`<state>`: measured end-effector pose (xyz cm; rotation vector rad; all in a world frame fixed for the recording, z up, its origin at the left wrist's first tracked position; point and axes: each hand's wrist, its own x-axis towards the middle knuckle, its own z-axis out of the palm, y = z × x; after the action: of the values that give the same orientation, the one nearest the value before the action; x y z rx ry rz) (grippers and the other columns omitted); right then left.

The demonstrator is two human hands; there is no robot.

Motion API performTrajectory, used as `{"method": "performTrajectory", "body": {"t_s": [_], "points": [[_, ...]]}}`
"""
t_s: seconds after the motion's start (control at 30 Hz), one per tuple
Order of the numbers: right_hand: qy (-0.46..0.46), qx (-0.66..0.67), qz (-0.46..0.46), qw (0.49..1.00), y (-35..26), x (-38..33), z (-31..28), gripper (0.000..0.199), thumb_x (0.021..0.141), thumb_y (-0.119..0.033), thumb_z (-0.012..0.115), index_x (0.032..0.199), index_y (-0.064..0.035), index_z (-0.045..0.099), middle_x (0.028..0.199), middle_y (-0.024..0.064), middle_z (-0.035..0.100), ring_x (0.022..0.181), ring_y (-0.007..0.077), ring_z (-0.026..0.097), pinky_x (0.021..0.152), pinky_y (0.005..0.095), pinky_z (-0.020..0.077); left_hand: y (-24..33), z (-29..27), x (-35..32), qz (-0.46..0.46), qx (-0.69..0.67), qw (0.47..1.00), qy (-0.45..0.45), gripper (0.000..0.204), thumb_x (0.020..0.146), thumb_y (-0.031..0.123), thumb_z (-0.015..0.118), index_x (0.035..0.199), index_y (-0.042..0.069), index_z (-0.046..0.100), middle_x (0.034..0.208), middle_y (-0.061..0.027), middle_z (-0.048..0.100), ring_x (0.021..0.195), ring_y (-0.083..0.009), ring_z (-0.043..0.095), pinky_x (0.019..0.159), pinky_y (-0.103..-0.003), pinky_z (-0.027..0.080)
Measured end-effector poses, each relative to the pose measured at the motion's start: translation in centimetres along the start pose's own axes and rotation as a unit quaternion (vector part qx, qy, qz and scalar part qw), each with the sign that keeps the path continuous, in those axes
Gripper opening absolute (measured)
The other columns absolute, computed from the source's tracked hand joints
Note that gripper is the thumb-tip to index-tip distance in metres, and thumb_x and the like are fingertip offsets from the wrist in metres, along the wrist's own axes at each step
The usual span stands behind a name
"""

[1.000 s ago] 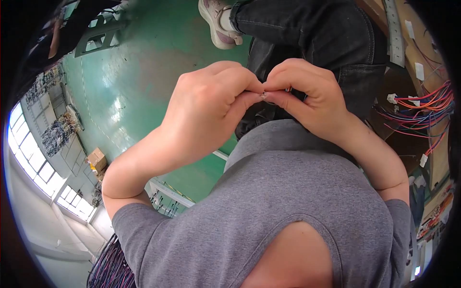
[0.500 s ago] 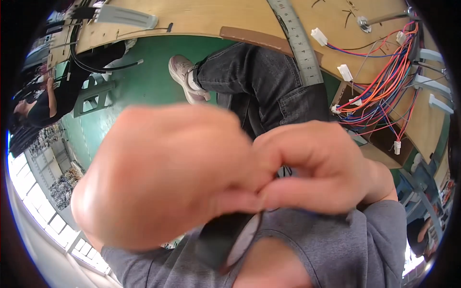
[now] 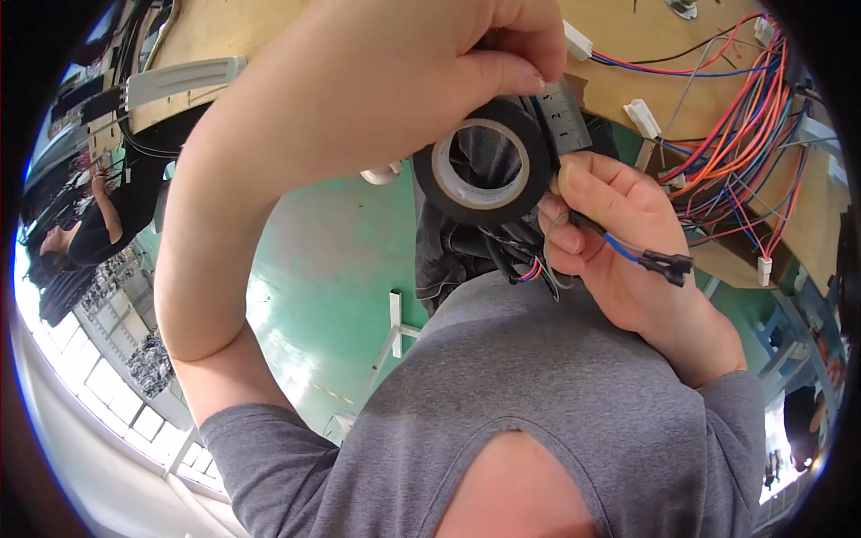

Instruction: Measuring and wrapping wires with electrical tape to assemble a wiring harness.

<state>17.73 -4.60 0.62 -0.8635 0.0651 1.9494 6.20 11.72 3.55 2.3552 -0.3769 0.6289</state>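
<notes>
My right hand (image 3: 623, 220) is pinching a set of sleeved wires (image 3: 621, 247) between thumb and fingers, right of centre, with black connectors (image 3: 668, 265) lying across in front of the palm and coloured wire ends (image 3: 534, 269) poking out to the left. My left hand (image 3: 516, 45) is holding its place on the far side, fingers curling in and thumb pressing toward them; I cannot tell what it is gripping, if anything. A black tape roll (image 3: 430, 179) is hanging between the two, just beside the right fingertips and just on the near side of the left hand.

Risks: should the roll be hanging by its own tape, its weight could be pulling the strip askew or swinging the roll against the wires. A slackening right pinch could be letting the wires turn or slide out. The coloured ends, lying so near the roll, could be catching on its sticky side.

Limits of view: the upper edge is cutting off part of my left hand, and its curled fingers are hiding whatever lies inside. I am not making out a free strip of tape, nor whether the roll is touching my right fingertips. My left hand is also masking the far part of a metal ruler (image 3: 565, 117) beside the counter (image 3: 619, 85)
</notes>
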Motion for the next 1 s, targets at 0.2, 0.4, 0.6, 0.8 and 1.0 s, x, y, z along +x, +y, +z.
{"method": "performTrajectory", "body": {"t_s": [0.2, 0.4, 0.6, 0.8, 1.0], "points": [[0.006, 0.027, 0.018, 0.999, 0.3, 1.0, -0.3, 0.020, 0.080, -0.021, 0.054, 0.077, -0.0009, 0.050, 0.062, 0.0028, 0.047, 0.051, 0.0090, 0.043, 0.048, 0.0207, 0.0359, 2.5, -0.9, 2.9, -0.498, -0.026, 0.860, -0.112, 0.009, 0.068, -0.005, 0.055, 0.074, -0.002, 0.049, 0.065, -0.0091, 0.051, 0.057, -0.0161, 0.049, 0.053, -0.025, 0.040], [0.009, -0.071, 0.000, 0.997, 0.2, 1.4, 0.0, 0.018, 0.081, -0.020, 0.051, 0.082, -0.0020, 0.048, 0.071, 0.0045, 0.049, 0.057, 0.0089, 0.045, 0.051, 0.0219, 0.0391, 2.3, -0.9, 2.2, -0.516, -0.018, 0.851, -0.098, 0.011, 0.067, -0.007, 0.055, 0.074, -0.002, 0.048, 0.063, -0.0081, 0.048, 0.057, -0.0138, 0.047, 0.053, -0.023, 0.039], [0.010, -0.110, -0.014, 0.994, 0.2, 1.5, 0.0, 0.018, 0.079, -0.015, 0.052, 0.089, 0.0002, 0.050, 0.075, 0.0058, 0.052, 0.067, 0.0120, 0.049, 0.068, 0.0261, 0.0407, 2.1, -0.7, 1.9, -0.556, -0.022, 0.827, -0.080, 0.012, 0.068, -0.007, 0.054, 0.076, -0.002, 0.046, 0.064, -0.0086, 0.048, 0.059, -0.0145, 0.047, 0.054, -0.024, 0.039], [-0.015, -0.091, 0.001, 0.996, 0.1, 2.1, -0.4, 0.016, 0.080, -0.016, 0.049, 0.082, -0.0006, 0.050, 0.070, 0.0063, 0.050, 0.067, 0.0139, 0.048, 0.069, 0.0282, 0.0403, 2.3, -1.1, 2.4, -0.509, 0.024, 0.855, -0.091, 0.013, 0.069, -0.005, 0.055, 0.076, -0.001, 0.044, 0.065, -0.0099, 0.048, 0.059, -0.0179, 0.048, 0.055, -0.026, 0.040], [-0.007, -0.072, 0.002, 0.997, 0.1, 2.4, -0.2, 0.017, 0.080, -0.018, 0.049, 0.078, -0.0011, 0.049, 0.067, 0.0061, 0.049, 0.066, 0.0153, 0.047, 0.067, 0.0286, 0.0399, 2.2, -1.7, 1.6, -0.480, 0.042, 0.870, -0.104, 0.014, 0.069, -0.003, 0.055, 0.076, -0.001, 0.044, 0.065, -0.0099, 0.048, 0.058, -0.0181, 0.047, 0.056, -0.026, 0.040]]}}
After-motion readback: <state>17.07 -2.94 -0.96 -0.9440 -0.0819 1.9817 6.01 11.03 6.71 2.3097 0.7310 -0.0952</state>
